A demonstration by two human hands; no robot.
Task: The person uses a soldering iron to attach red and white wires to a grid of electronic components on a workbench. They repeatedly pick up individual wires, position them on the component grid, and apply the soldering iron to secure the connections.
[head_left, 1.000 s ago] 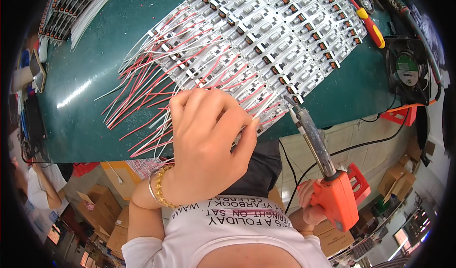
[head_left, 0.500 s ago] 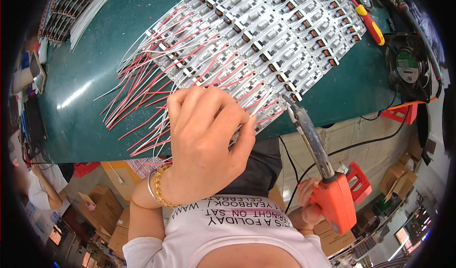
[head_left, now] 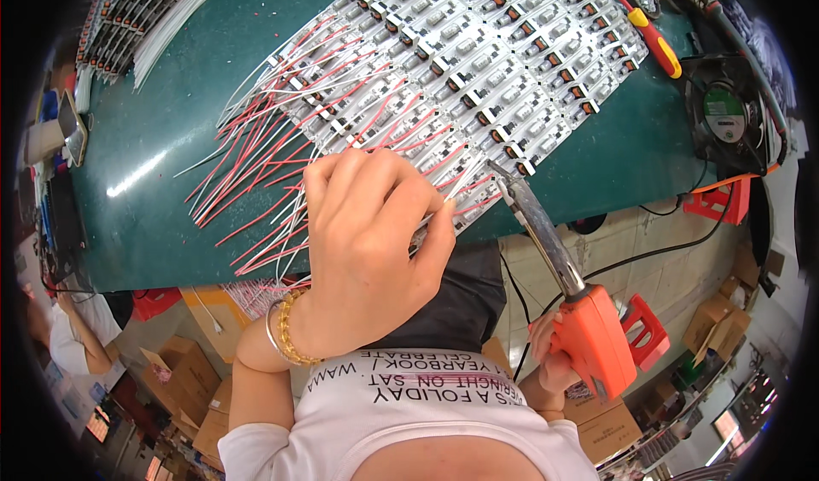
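My left hand [head_left: 367, 234] hovers over the near edge of a large panel of small circuit boards [head_left: 478, 55], thumb and index finger pinched on a white wire [head_left: 461, 182]. Many red and white wires [head_left: 247, 165] fan out leftward from the panel, some passing under that hand. My right hand [head_left: 550, 353] is wrapped round the orange handle of a soldering gun [head_left: 589, 336]. Its long metal barrel slants up and left, and the tip is at the panel's near right edge, close to the pinched wire's end. Whether the tip touches the board I cannot tell.
On the green table [head_left: 145, 217] lie a stack of similar boards with white wires [head_left: 141, 29] at the far left and a red-and-yellow screwdriver [head_left: 657, 42] at the right. Beside it stands a black fan [head_left: 725, 114]. A red stool [head_left: 644, 336] and cardboard boxes [head_left: 175, 379] are below.
The soldering gun has shifted slightly up and left, its tip closer to the panel's edge. My left hand keeps its pinch on the white wire, nearly still.
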